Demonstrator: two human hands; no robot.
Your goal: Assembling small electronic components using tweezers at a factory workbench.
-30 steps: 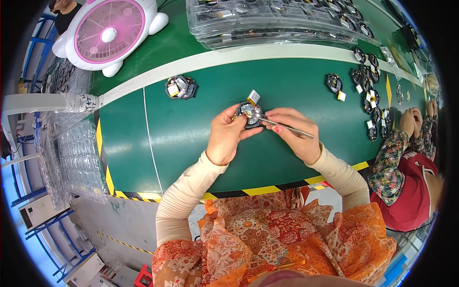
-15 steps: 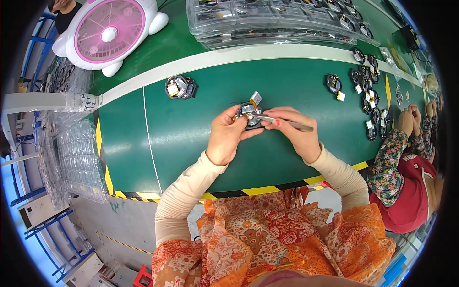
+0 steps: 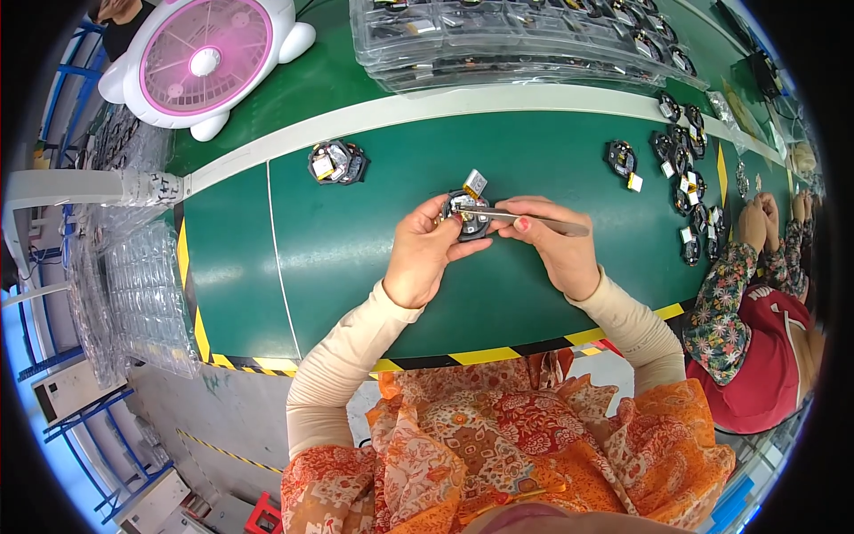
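My left hand (image 3: 422, 249) grips a small round black device housing (image 3: 472, 229) with exposed electronics, holding it by its left side above the green table. A silver battery pack (image 3: 474, 183) sticks out from the housing's far edge. Between the thumb and fingers of my right hand (image 3: 559, 242) is a pair of metal tweezers (image 3: 551, 225), pointing left. Their tips reach into the housing, near my left thumb; what they touch there is too small to make out.
Similar housings (image 3: 338, 163) lie at the left, with another (image 3: 622, 158) and a cluster (image 3: 683, 169) at the right. Clear plastic trays (image 3: 498, 44) stack beyond the white ledge (image 3: 418, 106). A pink-and-white fan (image 3: 205, 62) stands far left. A co-worker's hands (image 3: 759, 222) are at the right.
The tweezers and my right hand have shifted slightly, and the tips now lie a little farther up and left inside the housing. My left hand keeps its hold.
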